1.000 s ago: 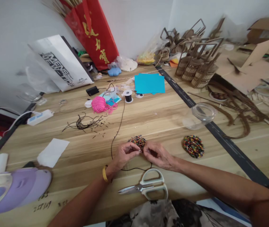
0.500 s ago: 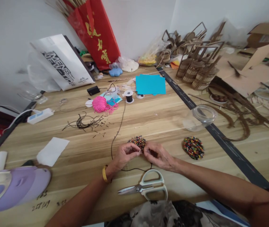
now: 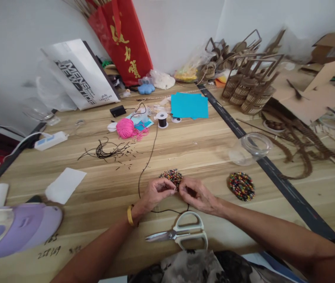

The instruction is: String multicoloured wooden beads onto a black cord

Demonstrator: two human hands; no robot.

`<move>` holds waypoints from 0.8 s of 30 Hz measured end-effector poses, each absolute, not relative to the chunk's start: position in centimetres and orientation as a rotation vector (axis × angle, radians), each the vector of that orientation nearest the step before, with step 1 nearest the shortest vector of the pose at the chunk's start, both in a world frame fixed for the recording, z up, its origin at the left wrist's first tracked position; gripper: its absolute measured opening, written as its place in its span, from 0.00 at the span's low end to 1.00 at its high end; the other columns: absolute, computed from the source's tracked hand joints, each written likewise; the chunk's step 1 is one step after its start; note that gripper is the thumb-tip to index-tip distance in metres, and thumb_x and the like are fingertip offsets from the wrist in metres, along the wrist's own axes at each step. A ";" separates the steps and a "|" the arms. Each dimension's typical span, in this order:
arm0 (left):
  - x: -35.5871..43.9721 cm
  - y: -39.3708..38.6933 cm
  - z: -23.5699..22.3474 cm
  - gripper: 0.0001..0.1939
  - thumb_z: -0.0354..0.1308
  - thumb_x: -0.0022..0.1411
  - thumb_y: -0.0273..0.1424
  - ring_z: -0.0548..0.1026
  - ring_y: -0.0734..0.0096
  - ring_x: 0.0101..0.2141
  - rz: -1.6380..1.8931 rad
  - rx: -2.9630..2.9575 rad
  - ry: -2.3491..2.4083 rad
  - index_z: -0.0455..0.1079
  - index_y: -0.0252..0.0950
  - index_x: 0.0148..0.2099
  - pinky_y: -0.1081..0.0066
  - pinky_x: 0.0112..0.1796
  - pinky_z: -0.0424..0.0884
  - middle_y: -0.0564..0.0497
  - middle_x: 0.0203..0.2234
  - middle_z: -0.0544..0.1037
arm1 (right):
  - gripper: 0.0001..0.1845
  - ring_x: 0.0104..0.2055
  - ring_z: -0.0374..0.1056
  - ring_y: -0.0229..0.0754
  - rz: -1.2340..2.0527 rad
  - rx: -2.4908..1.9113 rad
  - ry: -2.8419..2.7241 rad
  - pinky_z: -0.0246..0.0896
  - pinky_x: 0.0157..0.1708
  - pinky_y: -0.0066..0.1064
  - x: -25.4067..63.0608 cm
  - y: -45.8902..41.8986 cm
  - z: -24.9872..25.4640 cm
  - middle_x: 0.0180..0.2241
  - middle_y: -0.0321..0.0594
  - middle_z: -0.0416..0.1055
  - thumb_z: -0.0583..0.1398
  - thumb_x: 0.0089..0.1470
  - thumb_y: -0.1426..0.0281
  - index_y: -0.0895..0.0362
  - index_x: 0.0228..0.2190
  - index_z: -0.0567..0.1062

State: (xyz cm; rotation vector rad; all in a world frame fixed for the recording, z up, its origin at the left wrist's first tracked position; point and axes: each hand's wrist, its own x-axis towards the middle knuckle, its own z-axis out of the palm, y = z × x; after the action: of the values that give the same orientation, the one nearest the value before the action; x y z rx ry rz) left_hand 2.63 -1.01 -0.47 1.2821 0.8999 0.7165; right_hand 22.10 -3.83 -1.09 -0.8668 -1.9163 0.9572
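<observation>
My left hand (image 3: 159, 192) is closed in a pinch, thumb against index finger, at the near edge of a small pile of multicoloured beads (image 3: 170, 175). What sits between those fingertips is too small to make out. Facing it, my right hand (image 3: 196, 193) pinches with curled fingers, the two sets of fingertips almost meeting. A thin black cord (image 3: 147, 160) comes from a spool (image 3: 162, 120), loops left of and below my hands, and rises into my right hand. Scissors with pale handles (image 3: 175, 232) lie just below the hands, blades pointing left.
To the right lies a coiled bead strand (image 3: 241, 186); beyond it is a clear plastic coil (image 3: 255, 144). Pink yarn (image 3: 125, 128), black cord pieces (image 3: 104, 149) and blue sheets (image 3: 189, 105) lie farther back. A purple device (image 3: 23, 230) stands at left, with white paper (image 3: 66, 185) nearby.
The camera view has shifted slightly. Both hands keep nearly the same pinched pose beside the bead pile, and the objects on the table stay put.
</observation>
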 end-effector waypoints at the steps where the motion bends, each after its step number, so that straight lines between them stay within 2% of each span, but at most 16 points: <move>1: 2.6 -1.0 -0.5 0.13 0.69 0.46 0.34 0.71 0.75 0.27 0.716 1.286 0.899 0.73 0.30 0.30 0.75 0.32 0.67 0.51 0.24 0.76 | 0.05 0.24 0.57 0.34 0.958 -0.870 -1.918 0.51 0.23 0.24 22.1 -3.8 -1.1 0.24 0.36 0.63 0.54 0.55 0.73 0.58 0.28 0.67; 9: 2.7 -1.0 -0.5 0.15 0.69 0.45 0.38 0.72 0.74 0.26 0.718 1.311 0.888 0.73 0.30 0.29 0.74 0.31 0.67 0.50 0.23 0.76 | 0.06 0.24 0.56 0.33 0.949 -0.894 -1.930 0.51 0.22 0.24 22.0 -3.9 -0.9 0.23 0.35 0.63 0.54 0.56 0.73 0.58 0.27 0.67; 24: 2.7 -1.0 -0.6 0.15 0.69 0.45 0.37 0.73 0.74 0.27 0.716 1.297 0.881 0.74 0.30 0.30 0.74 0.32 0.69 0.49 0.24 0.77 | 0.06 0.24 0.56 0.33 0.942 -0.901 -1.936 0.50 0.23 0.24 22.0 -3.9 -0.9 0.23 0.35 0.63 0.54 0.56 0.73 0.58 0.27 0.67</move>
State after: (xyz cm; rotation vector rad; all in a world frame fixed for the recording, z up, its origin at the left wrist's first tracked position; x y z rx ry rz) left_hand 2.67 -1.05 -0.64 1.2972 0.8810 0.7161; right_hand 22.01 -3.92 -0.93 -0.9009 -1.9355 0.9419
